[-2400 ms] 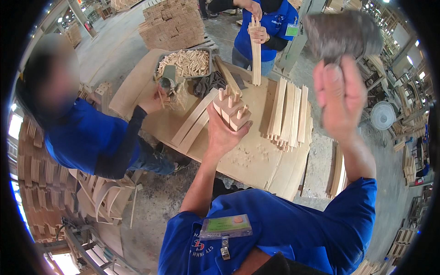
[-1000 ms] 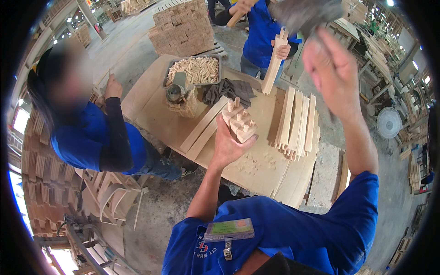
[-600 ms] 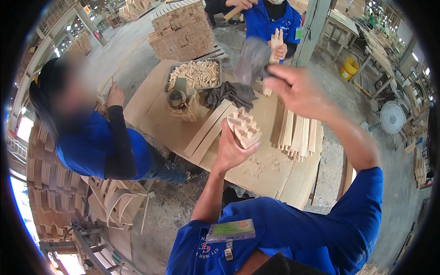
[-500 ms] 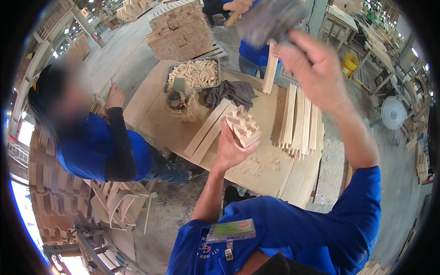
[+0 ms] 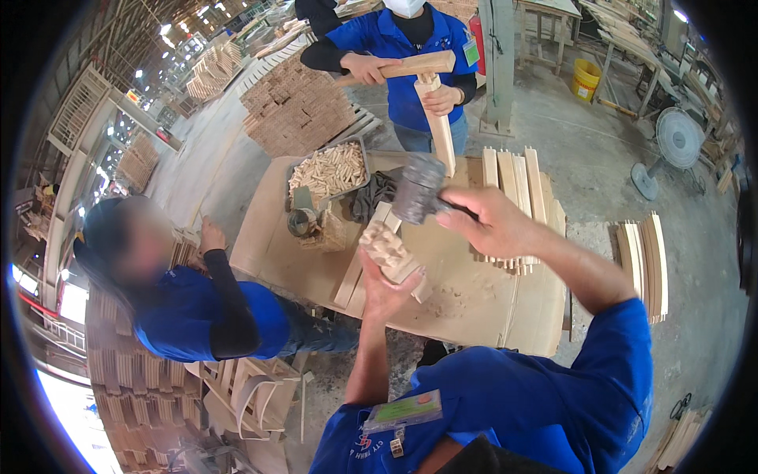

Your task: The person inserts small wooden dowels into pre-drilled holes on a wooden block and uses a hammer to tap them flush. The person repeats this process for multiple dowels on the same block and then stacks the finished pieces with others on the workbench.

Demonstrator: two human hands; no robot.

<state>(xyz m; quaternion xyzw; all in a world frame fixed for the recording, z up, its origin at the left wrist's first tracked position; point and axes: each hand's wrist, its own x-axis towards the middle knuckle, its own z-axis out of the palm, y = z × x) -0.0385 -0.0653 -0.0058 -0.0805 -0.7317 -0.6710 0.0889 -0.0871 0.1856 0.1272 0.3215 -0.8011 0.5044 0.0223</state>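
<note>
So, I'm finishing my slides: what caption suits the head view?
Left hand grips wooden pieces topped with pegs; right hand holds a mallet over a table.

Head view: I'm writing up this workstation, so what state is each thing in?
Dark mallet: raised, held in the right hand
Wood pieces: bundled in the left hand, pegs at the upper end
Grey tray: heaped with loose pegs
Dark cloth: crumpled
Wood strips: lying side by side
Wooden hammer: held in a co-worker's hand
Yellow bucket: upright
White fan: standing; running or not, can't tell
</note>
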